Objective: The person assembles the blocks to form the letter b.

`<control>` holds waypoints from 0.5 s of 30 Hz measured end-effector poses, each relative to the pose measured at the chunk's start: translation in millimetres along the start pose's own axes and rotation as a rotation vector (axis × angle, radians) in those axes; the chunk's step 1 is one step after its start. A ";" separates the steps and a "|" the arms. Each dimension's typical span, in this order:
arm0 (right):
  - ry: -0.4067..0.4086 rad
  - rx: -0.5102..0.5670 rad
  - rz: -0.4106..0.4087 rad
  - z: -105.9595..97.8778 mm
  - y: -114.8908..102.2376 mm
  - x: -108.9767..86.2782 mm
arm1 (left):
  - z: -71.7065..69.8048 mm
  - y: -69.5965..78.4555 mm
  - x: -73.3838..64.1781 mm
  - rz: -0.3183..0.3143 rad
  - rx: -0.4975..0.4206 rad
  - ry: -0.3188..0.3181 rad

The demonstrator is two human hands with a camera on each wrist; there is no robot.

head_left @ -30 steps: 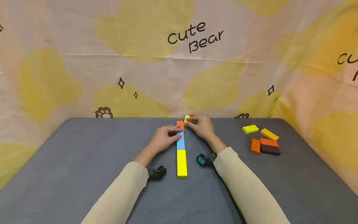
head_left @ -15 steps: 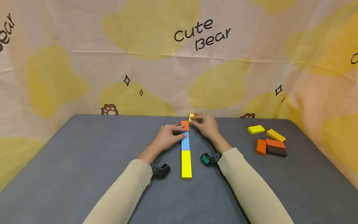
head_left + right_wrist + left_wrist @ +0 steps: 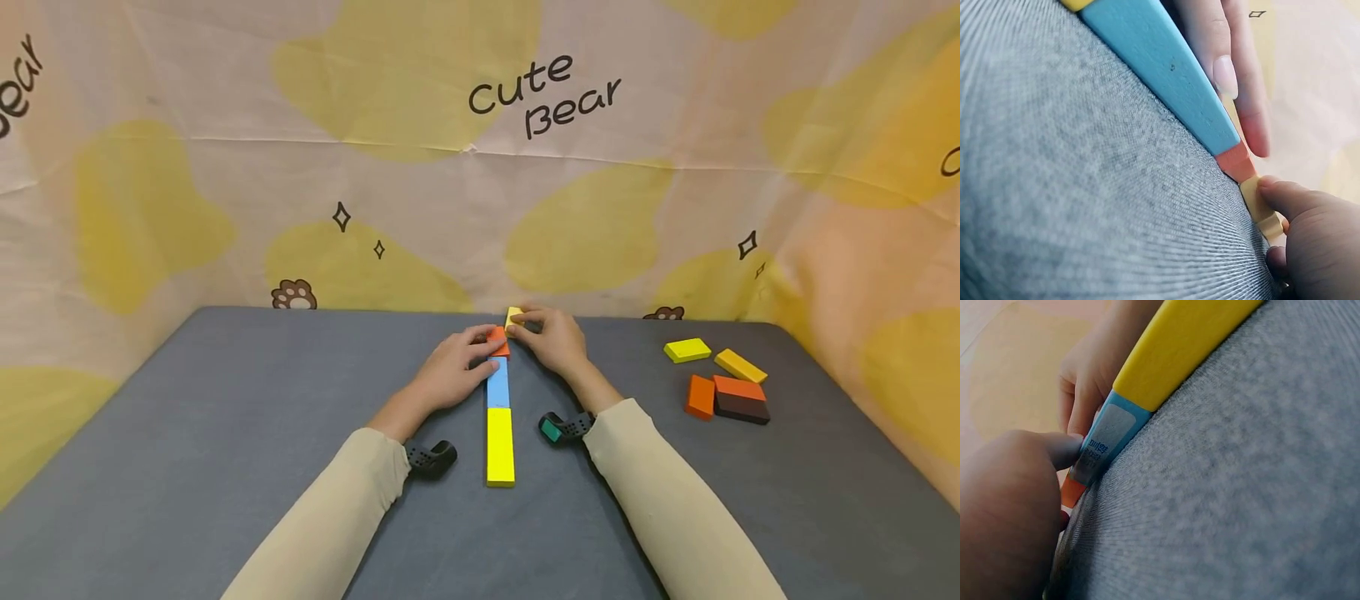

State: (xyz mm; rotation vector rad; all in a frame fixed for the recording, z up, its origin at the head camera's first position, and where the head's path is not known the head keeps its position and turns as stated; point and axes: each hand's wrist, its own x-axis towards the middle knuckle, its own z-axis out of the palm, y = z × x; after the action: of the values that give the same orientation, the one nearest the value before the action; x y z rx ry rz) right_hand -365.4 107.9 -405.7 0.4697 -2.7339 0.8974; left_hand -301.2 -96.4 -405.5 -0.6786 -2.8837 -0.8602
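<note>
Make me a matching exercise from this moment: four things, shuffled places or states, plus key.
Things
1. blue block
2. brown block
3. right hand
4. left hand

Places or states
A. pinching a pale yellow block
B. over on the right side of the table
C. fingers at the orange block
D. in line next to the front yellow block

Pairs: 1-D, 2-B, 3-A, 4-C

Nine blocks (image 3: 501,447) — two hands (image 3: 456,367) — two wristbands (image 3: 432,458)
</note>
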 end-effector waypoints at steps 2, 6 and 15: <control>0.000 -0.003 -0.003 -0.2 -0.2 -0.2 | 0.1 0.2 -0.4 -0.004 0.001 -0.015; 0.001 0.006 -0.006 -0.4 -0.6 -1.0 | 0.3 0.8 -0.7 -0.050 -0.056 -0.017; -0.009 0.001 -0.004 -0.6 -1.6 -0.5 | -0.7 0.7 1.3 -0.092 -0.193 0.019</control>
State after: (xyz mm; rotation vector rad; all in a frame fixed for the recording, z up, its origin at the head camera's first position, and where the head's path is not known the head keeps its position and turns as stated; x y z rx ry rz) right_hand -364.3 107.1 -404.4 0.4808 -2.7401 0.8981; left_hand -302.2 -95.7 -404.3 -0.5520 -2.8595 -1.1613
